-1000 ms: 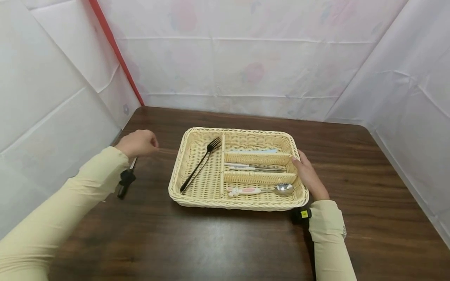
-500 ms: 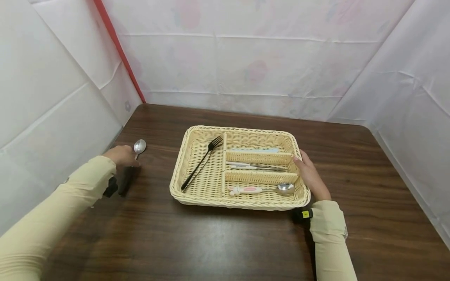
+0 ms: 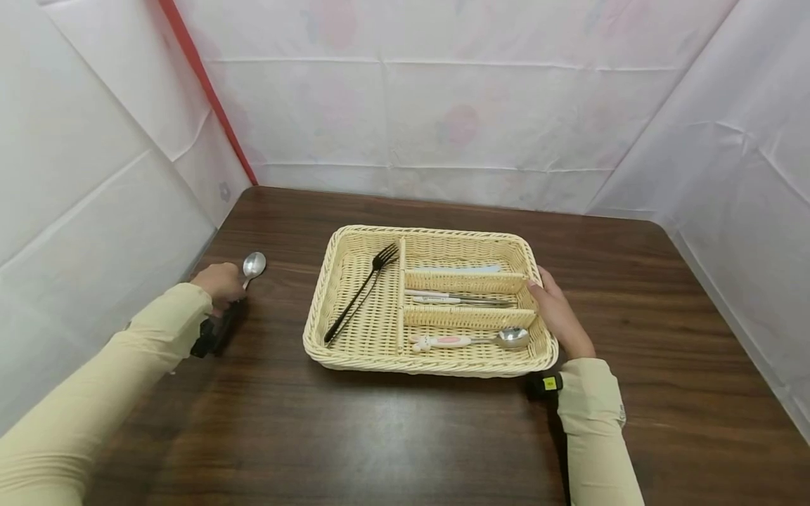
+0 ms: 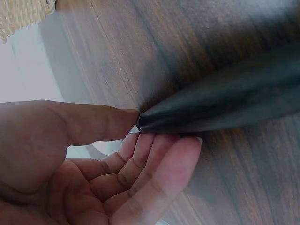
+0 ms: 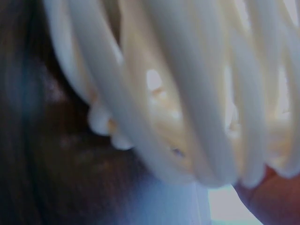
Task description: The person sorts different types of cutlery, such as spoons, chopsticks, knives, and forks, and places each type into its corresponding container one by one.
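Note:
At the table's left side my left hand pinches a spoon near the neck. Its silver bowl points away from me. In the left wrist view the thumb and fingertips meet at the top of the black handle, close over the wood. My right hand grips the right rim of a cream woven cutlery basket, thumb over the edge and fingers outside. The wide left compartment holds a black fork, lying aslant. A rabbit-handled spoon lies in the front right compartment.
White-handled metal utensils lie in the middle right compartment, and a pale blue-white flat piece in the back one. The dark wooden table is bordered by white sheeting at the back and sides.
My left hand has come down and toward me onto the spoon's handle, uncovering its bowl, and now pinches it. The right hand stays on the basket rim.

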`<state>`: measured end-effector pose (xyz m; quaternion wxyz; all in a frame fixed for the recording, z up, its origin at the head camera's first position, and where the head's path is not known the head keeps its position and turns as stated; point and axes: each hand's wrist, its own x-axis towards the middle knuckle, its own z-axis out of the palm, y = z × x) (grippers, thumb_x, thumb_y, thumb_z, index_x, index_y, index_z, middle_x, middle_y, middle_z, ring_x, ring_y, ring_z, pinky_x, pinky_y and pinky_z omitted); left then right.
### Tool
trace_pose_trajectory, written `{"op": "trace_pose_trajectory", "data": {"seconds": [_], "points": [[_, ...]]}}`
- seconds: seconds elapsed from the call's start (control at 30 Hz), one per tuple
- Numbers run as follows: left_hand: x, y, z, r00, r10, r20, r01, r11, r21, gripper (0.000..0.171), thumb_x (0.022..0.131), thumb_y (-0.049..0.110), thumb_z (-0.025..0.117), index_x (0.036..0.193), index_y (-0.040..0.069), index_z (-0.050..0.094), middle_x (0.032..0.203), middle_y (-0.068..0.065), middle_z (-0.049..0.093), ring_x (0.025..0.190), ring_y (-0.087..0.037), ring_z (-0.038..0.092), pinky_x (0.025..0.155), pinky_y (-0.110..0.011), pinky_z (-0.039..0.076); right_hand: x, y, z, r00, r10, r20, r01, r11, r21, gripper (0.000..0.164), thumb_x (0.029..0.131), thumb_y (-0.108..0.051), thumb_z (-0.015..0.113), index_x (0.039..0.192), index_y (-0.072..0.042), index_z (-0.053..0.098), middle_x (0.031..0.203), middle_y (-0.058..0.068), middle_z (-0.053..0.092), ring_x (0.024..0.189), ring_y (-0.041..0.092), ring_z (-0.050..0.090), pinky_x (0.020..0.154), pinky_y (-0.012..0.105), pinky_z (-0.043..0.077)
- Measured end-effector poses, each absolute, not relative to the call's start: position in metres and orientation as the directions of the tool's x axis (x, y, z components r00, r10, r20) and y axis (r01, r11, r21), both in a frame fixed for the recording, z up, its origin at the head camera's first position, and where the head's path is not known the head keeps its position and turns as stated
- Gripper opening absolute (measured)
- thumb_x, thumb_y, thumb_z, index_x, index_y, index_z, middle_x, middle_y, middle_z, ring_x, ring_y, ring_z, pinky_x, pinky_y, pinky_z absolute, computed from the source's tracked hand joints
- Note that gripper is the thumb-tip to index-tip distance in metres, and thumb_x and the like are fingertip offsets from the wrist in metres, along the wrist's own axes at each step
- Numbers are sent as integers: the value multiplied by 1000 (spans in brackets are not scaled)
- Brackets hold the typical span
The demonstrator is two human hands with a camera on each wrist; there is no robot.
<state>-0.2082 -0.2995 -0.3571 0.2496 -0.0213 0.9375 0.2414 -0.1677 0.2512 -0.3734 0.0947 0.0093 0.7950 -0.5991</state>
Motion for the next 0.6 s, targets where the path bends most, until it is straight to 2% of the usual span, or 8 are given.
{"op": "trace_pose_trajectory", "data": {"seconds": [0.23, 0.4, 0.6], "points": [[-209, -296, -357, -874, 87, -478, -152, 885, 439, 19, 87, 2, 52, 94, -15, 48, 75, -20, 53, 63, -26, 58, 54, -35, 55, -168, 251, -374, -981, -91, -172, 139, 293, -946, 57, 105, -25, 27, 153, -10, 0, 154, 22, 14, 136, 37, 25, 110, 49, 20], [-210, -297, -360, -876, 117, -468, -106, 899, 424, 14, 85, 2, 45, 86, -11, 49, 70, -16, 51, 58, -23, 55, 50, -33, 54, -168, 253, -375, -980, -92, -174, 141, 287, -947, 57, 105, -25, 27, 153, -9, 0, 154, 23, 14, 136, 37, 25, 110, 49, 19], [-210, -297, -358, -880, 157, -449, -60, 900, 433, 17, 87, 4, 45, 86, -12, 50, 68, -13, 49, 56, -22, 55, 49, -33, 53, -168, 253, -376, -980, -96, -172, 139, 280, -950, 57, 105, -24, 27, 153, -9, 0, 155, 22, 13, 137, 36, 23, 110, 49, 18]]}}
